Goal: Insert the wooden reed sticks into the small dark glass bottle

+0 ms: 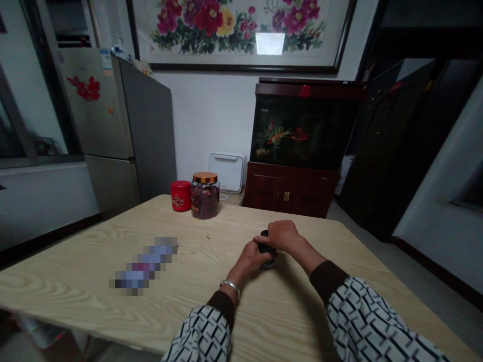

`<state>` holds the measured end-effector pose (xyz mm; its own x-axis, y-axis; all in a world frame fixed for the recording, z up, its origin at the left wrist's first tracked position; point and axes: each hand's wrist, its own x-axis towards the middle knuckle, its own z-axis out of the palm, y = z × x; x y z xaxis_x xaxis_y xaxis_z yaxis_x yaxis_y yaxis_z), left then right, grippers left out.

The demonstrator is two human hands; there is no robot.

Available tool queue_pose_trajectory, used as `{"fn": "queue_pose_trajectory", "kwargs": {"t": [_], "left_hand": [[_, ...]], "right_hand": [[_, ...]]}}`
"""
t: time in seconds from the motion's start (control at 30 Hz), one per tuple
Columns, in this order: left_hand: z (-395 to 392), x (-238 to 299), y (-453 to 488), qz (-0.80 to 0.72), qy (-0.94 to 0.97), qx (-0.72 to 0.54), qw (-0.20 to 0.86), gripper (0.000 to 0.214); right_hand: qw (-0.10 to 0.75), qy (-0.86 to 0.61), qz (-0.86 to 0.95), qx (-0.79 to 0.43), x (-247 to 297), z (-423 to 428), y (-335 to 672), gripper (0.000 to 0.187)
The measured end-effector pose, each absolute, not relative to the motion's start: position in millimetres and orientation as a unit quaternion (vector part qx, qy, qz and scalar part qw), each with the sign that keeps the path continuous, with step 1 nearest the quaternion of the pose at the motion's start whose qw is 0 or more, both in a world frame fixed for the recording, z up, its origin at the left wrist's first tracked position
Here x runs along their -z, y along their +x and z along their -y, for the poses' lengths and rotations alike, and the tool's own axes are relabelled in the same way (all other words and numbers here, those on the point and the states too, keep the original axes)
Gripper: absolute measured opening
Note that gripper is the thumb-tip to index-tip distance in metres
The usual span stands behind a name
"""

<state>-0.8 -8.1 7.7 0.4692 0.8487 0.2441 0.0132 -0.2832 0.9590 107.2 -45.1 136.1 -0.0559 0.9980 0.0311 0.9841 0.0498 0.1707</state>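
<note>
Both my hands meet over a small dark object (267, 249) near the middle of the pale wood-grain table (113, 236). Its shape is mostly hidden by my fingers, so I cannot tell what it is. My left hand (247, 260), with a silver bangle (230, 287) on its wrist, grips the object from the near side. My right hand (281, 236) lies over its top. To the left on the table, a long item (145, 265) is pixelated beyond recognition.
At the table's far edge stand a red round tin (180, 196) and a glass jar (205, 196) with a gold lid and dark contents. Behind are a white box-like appliance (226, 172), a fish tank (302, 130) on a wooden cabinet (289, 193), and a grey refrigerator (113, 125).
</note>
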Motion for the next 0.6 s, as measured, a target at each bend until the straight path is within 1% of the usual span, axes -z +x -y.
{"fn": "queue_pose_trajectory", "kwargs": {"t": [0.03, 0.1, 0.13, 0.17, 0.2, 0.27, 0.3, 0.33, 0.37, 0.4, 0.47, 0.53, 0.57, 0.6], "left_hand": [[7.9, -6.6, 0.1, -0.319, 0.692, -0.408, 0.502, 0.033], [7.8, -5.4, -2.1, -0.322, 0.693, -0.423, 0.487, 0.039], [7.8, -5.1, -4.2, -0.321, 0.692, -0.432, 0.482, 0.044], [7.7, -4.8, -6.2, -0.318, 0.691, -0.439, 0.479, 0.047], [7.7, -4.6, -7.9, -0.314, 0.69, -0.444, 0.477, 0.049], [7.6, -4.4, -9.2, -0.304, 0.689, -0.45, 0.479, 0.05], [7.6, -4.4, -8.9, -0.302, 0.687, -0.451, 0.483, 0.049], [7.5, -4.2, -8.2, -0.302, 0.686, -0.449, 0.486, 0.047], [7.3, -4.0, -7.3, -0.304, 0.686, -0.445, 0.49, 0.045], [7.0, -3.6, -6.6, -0.307, 0.687, -0.439, 0.491, 0.043], [5.9, -2.5, -6.1, -0.315, 0.692, -0.436, 0.481, 0.043], [4.6, -1.5, -7.1, -0.32, 0.701, -0.439, 0.463, 0.047], [4.0, -1.1, -7.8, -0.321, 0.705, -0.44, 0.454, 0.05], [3.5, -1.0, -8.5, -0.32, 0.709, -0.441, 0.448, 0.052]], "right_hand": [[0.052, 0.685, -0.723, -0.071, -136.2, 42.5, 108.9, 0.074], [0.047, 0.668, -0.741, -0.044, -138.4, 38.8, 117.8, 0.062], [0.038, 0.647, -0.762, -0.013, -140.4, 38.0, 123.9, 0.056], [0.027, 0.616, -0.787, 0.027, -142.6, 37.6, 130.2, 0.056], [0.013, 0.58, -0.812, 0.07, -144.8, 37.7, 135.7, 0.065], [-0.025, 0.529, -0.839, 0.129, -147.8, 38.9, 141.5, 0.089], [-0.042, 0.532, -0.835, 0.13, -148.1, 39.8, 141.1, 0.094], [-0.05, 0.555, -0.822, 0.115, -147.8, 40.6, 138.6, 0.092], [-0.048, 0.589, -0.802, 0.087, -147.1, 41.4, 134.7, 0.084], [-0.036, 0.625, -0.778, 0.053, -146.3, 42.0, 130.3, 0.074], [0.007, 0.665, -0.747, 0.004, -146.5, 42.1, 123.2, 0.064], [0.024, 0.638, -0.77, 0.016, -149.8, 41.0, 122.3, 0.055], [0.018, 0.603, -0.796, 0.048, -152.1, 40.0, 124.2, 0.055], [0.004, 0.564, -0.821, 0.085, -154.1, 39.0, 126.8, 0.064]]}}
